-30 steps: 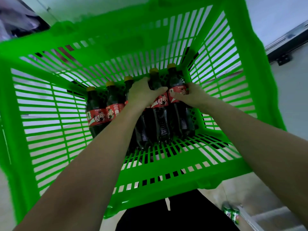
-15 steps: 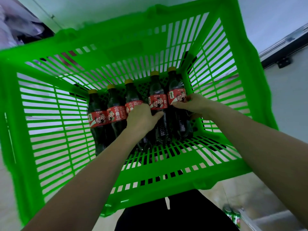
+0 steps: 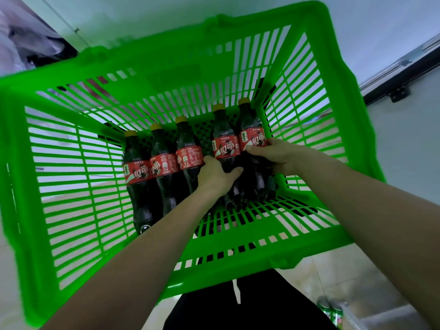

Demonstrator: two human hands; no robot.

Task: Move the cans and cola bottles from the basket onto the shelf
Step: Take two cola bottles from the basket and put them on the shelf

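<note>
Fingers (image 3: 252,152) grip the cola bottle (image 3: 252,139) against the basket (image 3: 316,96) wall.

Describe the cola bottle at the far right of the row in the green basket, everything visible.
The rightmost cola bottle looks like clear plastic holding dark liquid, with a yellow cap and a red label printed in white. It lies in the green basket, cap toward the far wall, last in a row of five, beside its neighbour. The right hand grips it just below the label; the left hand holds the neighbour.
</note>
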